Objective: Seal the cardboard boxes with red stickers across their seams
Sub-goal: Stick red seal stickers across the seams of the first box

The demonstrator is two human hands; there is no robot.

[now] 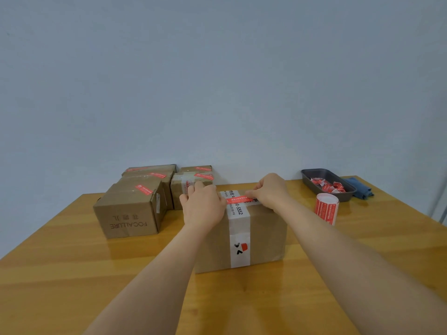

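Now your left hand lies flat on the box. Your right hand pinches the red sticker over its seam.

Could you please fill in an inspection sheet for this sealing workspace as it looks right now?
Surface: glossy wooden table.
Job's things: front box with white tape; red sticker lying across that tape; sticker roll upright to its right; stickered boxes stacked at back left.
Clutter: dark tray holding red and white scraps; blue cloth beside it.
Hands: left hand rests on the box top at the sticker's left end; right hand pinches its right end.
Cables: nothing seen.
Surroundings: plain pale wall.
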